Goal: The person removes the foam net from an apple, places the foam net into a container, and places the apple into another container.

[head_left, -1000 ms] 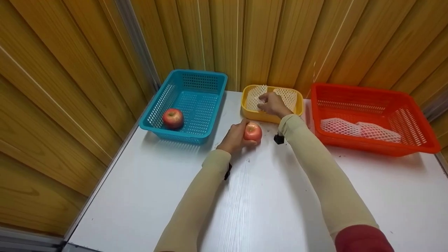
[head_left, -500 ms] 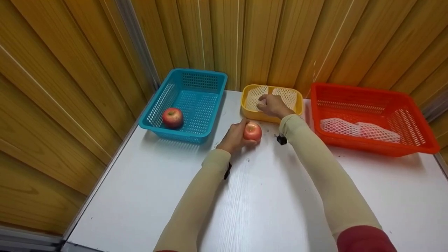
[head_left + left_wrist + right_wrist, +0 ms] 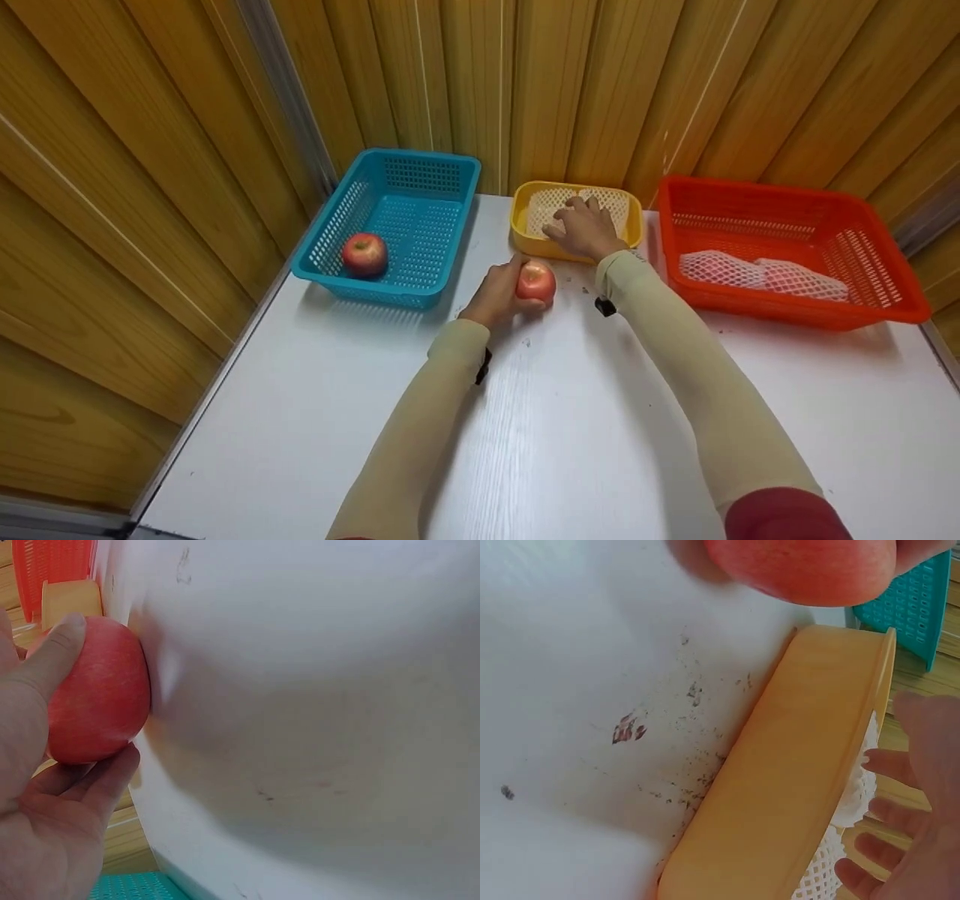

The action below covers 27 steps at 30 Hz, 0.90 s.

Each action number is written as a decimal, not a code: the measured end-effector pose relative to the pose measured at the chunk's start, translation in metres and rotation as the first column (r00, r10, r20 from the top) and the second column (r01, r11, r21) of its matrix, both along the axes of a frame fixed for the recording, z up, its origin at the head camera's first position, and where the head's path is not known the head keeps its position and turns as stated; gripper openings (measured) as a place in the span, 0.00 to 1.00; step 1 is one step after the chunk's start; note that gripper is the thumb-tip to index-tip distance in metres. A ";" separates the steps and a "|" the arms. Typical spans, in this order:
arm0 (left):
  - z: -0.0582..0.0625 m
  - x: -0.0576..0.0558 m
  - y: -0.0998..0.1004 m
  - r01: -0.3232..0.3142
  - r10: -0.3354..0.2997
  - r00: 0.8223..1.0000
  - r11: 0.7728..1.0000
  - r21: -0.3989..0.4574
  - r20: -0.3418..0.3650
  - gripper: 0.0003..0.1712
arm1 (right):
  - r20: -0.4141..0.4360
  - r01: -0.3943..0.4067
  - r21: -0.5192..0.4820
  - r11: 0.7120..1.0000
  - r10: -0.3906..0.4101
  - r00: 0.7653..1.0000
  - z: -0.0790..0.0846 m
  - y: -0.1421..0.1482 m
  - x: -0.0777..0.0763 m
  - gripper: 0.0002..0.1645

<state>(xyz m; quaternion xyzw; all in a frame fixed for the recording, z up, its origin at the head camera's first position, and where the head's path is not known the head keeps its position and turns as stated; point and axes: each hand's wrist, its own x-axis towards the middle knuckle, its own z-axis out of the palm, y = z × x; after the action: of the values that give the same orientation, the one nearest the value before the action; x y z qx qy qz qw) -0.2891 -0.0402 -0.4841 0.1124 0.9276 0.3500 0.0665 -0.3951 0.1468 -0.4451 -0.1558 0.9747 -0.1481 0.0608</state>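
Note:
In the head view my left hand point(image 3: 495, 294) grips a red apple point(image 3: 537, 282) on the white table. The left wrist view shows the thumb point(image 3: 61, 652) over one side of this apple point(image 3: 105, 694) and fingers point(image 3: 112, 776) curled under the other. Just behind it stands a small yellow basket point(image 3: 534, 245) with white foam fruit nets point(image 3: 546, 211) inside. My right hand point(image 3: 586, 229) hovers over that basket, fingers spread and slightly bent. Seen from the right wrist, its fingertips point(image 3: 877, 759) are close to the nets point(image 3: 821, 870); whether they touch is unclear.
A blue basket point(image 3: 444, 289) on the left has one bare apple point(image 3: 365, 255) in it. On the right, a red basket point(image 3: 757, 311) contains net-wrapped fruit point(image 3: 802, 280). Wood-patterned panels point(image 3: 555, 90) rise behind the table.
My right hand's fingers, bent together earlier, have spread apart over the yellow basket. The left hand keeps its grip on the apple in the same spot. The head view has shifted slightly.

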 end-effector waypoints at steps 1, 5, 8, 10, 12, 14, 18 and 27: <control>0.000 0.000 0.000 0.000 0.000 1.000 1.000 0.008 0.003 0.45 | 0.012 -0.007 0.005 1.000 0.007 1.000 -0.001 0.001 0.001 0.34; 0.000 0.000 0.000 -0.013 0.012 1.000 0.999 0.030 0.019 0.45 | 0.078 -0.029 0.006 1.000 0.028 0.997 -0.003 0.003 0.003 0.40; -0.002 0.000 0.000 -0.015 0.014 1.000 0.999 0.037 0.023 0.45 | 0.129 -0.026 -0.014 1.000 0.027 0.991 -0.004 0.004 0.006 0.42; -0.002 0.000 0.000 -0.014 0.013 1.000 0.999 0.043 0.026 0.45 | 0.165 -0.006 -0.034 0.999 0.011 0.986 -0.005 0.006 0.008 0.43; -0.003 0.000 0.000 -0.009 0.008 1.000 0.999 0.052 0.026 0.45 | 0.191 0.010 -0.051 0.999 0.000 0.982 -0.006 0.007 0.009 0.44; -0.003 0.000 0.000 -0.003 0.002 1.000 0.999 0.053 0.023 0.44 | 0.209 0.017 -0.064 0.998 -0.003 0.978 -0.006 0.009 0.010 0.44; -0.002 -0.001 0.000 0.032 -0.032 0.999 0.999 0.031 -0.014 0.44 | 0.184 -0.025 -0.067 0.997 0.038 0.982 -0.007 0.012 0.009 0.43; 0.004 -0.008 -0.001 0.070 -0.070 0.997 0.998 0.005 -0.017 0.47 | 0.091 -0.101 -0.121 0.988 0.112 0.990 -0.008 0.014 0.008 0.39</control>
<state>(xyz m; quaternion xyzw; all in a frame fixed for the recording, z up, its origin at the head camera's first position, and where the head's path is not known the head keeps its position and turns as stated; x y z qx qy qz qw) -0.2967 -0.0410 -0.4800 0.1478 0.9226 0.3492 0.0707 -0.3869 0.1609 -0.4527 -0.2035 0.9507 -0.2084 0.1067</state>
